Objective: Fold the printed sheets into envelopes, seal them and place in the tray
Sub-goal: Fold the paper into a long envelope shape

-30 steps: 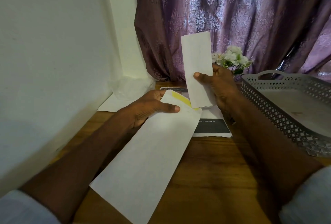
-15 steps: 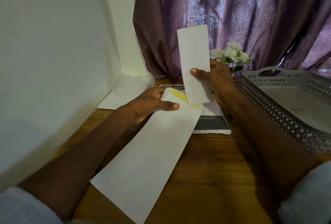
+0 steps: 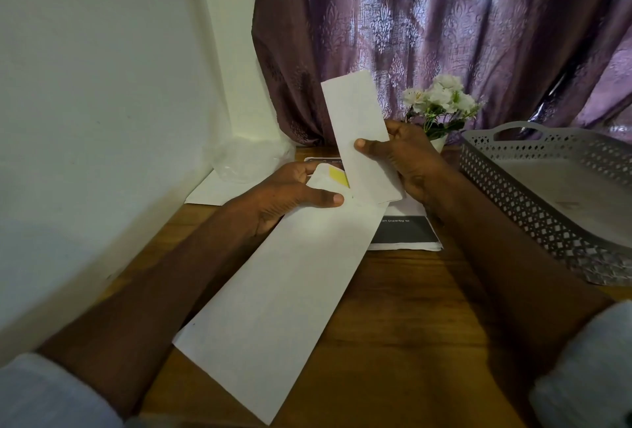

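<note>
A long white envelope (image 3: 280, 291), plain-faced with a yellow strip showing at its open mouth, is being held slanted above the desk (image 3: 410, 342) by the left hand (image 3: 290, 195), thumb curled over its upper end. A folded white sheet (image 3: 362, 140), narrow and upright, is being pinched by the right hand (image 3: 407, 161), its lower edge touching the envelope mouth. Printed sheets (image 3: 403, 232) are lying beneath; the grey perforated tray (image 3: 533, 209) is standing at right

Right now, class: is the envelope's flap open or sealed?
Open: the envelope flap is lifted, its yellow adhesive strip exposed beside the left hand.
</note>
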{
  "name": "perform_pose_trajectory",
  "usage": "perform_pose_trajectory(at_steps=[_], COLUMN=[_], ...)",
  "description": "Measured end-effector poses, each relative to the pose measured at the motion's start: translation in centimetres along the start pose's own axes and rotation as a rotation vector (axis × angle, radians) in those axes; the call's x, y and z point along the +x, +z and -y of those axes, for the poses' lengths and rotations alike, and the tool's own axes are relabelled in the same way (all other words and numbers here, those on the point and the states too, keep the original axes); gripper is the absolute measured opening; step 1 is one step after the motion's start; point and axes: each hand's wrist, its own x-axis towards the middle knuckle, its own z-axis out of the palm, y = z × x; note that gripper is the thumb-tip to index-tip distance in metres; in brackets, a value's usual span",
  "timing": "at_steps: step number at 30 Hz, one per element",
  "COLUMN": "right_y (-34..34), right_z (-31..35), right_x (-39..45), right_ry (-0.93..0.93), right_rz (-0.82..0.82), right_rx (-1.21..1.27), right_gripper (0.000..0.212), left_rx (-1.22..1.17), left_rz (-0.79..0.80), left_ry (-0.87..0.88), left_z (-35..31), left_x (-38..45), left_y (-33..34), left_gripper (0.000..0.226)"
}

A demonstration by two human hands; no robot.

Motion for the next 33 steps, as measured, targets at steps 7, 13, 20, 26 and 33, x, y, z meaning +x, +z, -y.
perform_pose_trajectory(at_steps=[7,13,20,26,33], right_y=[1.1,1.9,2.2,0.9,1.3], right_z=[-0.9,-0.7,-0.9,-0.8,-0.9], right_x=[0.5,0.2,0.4,0.5,0.6], right_ry=[0.161,0.150,0.184,0.210,0.213], right_rz=[-0.109,-0.172,-0.054,-0.002,0.004], right_rx=[0.116,0.173,0.204,0.119,0.114], right_gripper=[0.042,0.039,0.049,0.039,0.046], left_rx=[0.014,0.059,0.049,-0.039,-0.086], left_rz=[0.001,-0.027,-0.043,-0.039,-0.043], left_ry=[0.024,0.012,0.066,0.069,0.095], left_z=[0.2,0.3,0.1,-0.2,-0.3], left_x=[0.2,0.5,0.3,-0.1,-0.1], left_y=[-0.1,0.6,1.3,0.9,0.8], left_gripper=[0.070,0.086,0.061,0.050,0.039])
